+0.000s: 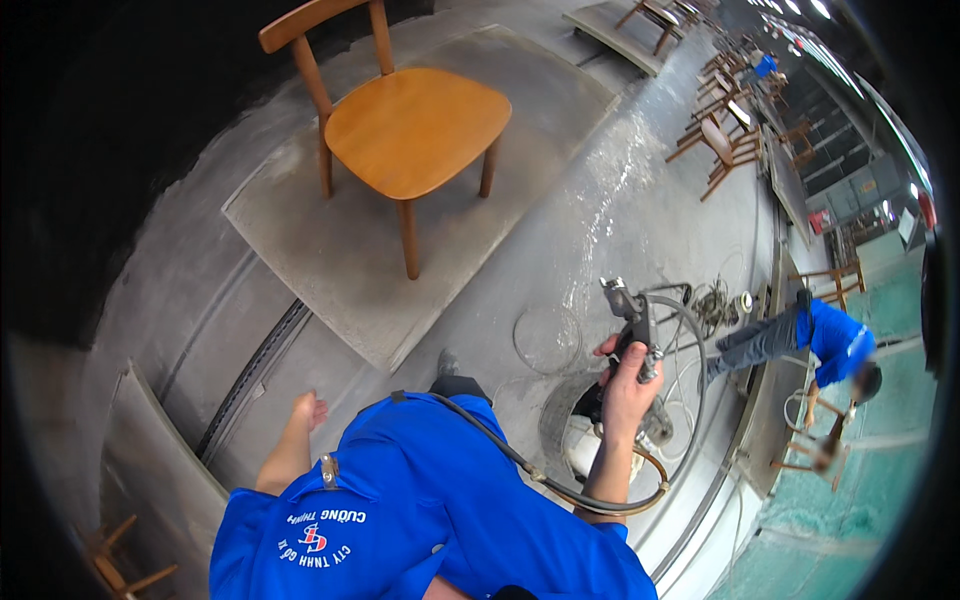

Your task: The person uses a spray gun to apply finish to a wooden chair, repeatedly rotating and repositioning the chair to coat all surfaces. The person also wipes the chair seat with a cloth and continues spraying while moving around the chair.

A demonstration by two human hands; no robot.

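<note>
Here, right hand (628,385) grips one spray gun (634,322) near one chair (410,130).

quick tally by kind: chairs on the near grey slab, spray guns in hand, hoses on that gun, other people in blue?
Wooden chair on the grey slab: 1
Spray gun in the right hand: 1
Hoses on the gun: 2
Co-worker in blue: 1
Total: 5

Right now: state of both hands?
Left hand: open, holding nothing.
Right hand: closed on the spray gun, hose attached.
</note>
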